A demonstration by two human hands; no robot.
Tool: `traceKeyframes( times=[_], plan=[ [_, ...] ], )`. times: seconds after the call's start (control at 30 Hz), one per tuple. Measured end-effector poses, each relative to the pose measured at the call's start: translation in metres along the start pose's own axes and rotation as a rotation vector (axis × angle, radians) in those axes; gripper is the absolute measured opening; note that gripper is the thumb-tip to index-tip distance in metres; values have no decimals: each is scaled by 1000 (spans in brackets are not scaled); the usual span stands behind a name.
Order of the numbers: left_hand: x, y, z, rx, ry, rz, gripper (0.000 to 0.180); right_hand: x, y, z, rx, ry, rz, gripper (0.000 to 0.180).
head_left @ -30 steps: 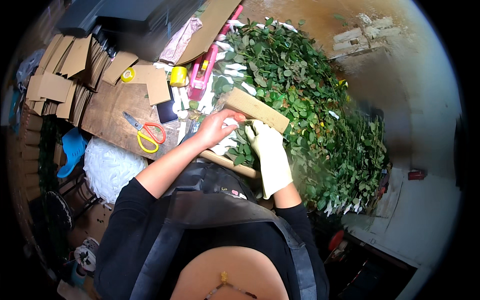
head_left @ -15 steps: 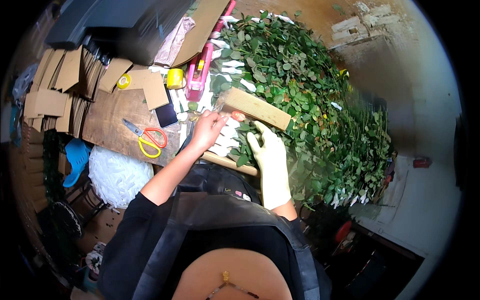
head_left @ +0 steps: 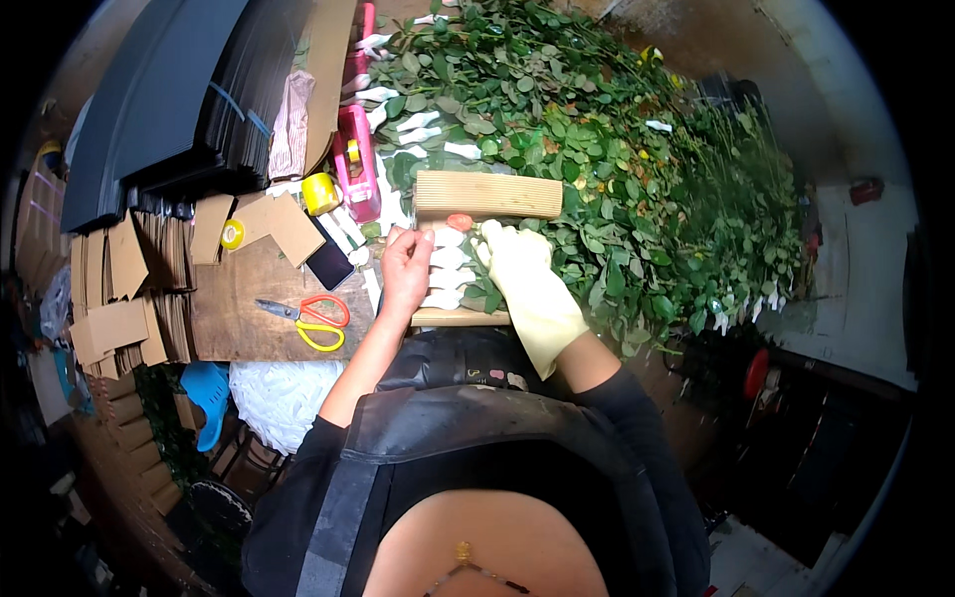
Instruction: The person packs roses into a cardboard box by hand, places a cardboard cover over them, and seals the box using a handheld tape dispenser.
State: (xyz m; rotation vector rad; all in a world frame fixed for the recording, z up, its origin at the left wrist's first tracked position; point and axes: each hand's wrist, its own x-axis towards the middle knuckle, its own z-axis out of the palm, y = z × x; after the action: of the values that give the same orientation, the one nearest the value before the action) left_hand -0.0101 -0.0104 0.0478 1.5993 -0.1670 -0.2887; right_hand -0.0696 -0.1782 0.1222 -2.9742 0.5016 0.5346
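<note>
The orange bud [head_left: 459, 221] lies in front of you, just below a corrugated cardboard piece [head_left: 487, 194] and above a column of white-wrapped heads [head_left: 447, 279]. Those heads point toward your left, with green leaves at their right side. A second tan strip [head_left: 461, 317] runs along the near side of the column, close to your apron [head_left: 477, 423].

Your bare left hand [head_left: 406, 267] is at the left end of the top wrapped heads. Its fingers are curled in with a narrow gap at most; you cannot tell from here whether they pinch anything. Your right hand [head_left: 519, 264], in a cream glove, is to the right of the bud, over the leaves. Its fingers are bent, and whether they grip a stem is hidden.

A broad heap of leafy stems [head_left: 617, 189] spreads beyond the cardboard and to your right, with more white-wrapped heads along its left edge. Left of those stands a pink tape dispenser [head_left: 366, 194], with a yellow tape roll [head_left: 319, 195] beside it. Nearer you on the wooden table [head_left: 229, 308] are a dark phone [head_left: 329, 263] and scissors [head_left: 296, 312] with one red and one yellow handle. Flat cardboard pieces [head_left: 127, 257] are stacked at the far left, below a dark stack of sheets [head_left: 149, 99].
</note>
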Motion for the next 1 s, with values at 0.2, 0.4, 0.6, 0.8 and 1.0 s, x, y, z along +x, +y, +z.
traceKeyframes(
  times=[0.2, 0.4, 0.6, 0.8, 1.0],
  plan=[
    [-7, -6, -6, -113, 162, 39, 24, 0, 2, 17, 7, 110, -40, 29],
    [-7, -20, -15, -146, 220, 49, 27, 3, 2, 26, -1, 189, -79, 28],
    [9, 18, -68, -262, 443, 58, 26, 7, 9, 29, -8, 96, 68, 27],
    [4, 19, -113, 92, -109, -46, 20, -28, 18, -19, 135, 264, -249, 27],
    [11, 11, -31, 405, -382, -188, 46, -22, 6, -2, -7, 94, -272, 25]
  ],
)
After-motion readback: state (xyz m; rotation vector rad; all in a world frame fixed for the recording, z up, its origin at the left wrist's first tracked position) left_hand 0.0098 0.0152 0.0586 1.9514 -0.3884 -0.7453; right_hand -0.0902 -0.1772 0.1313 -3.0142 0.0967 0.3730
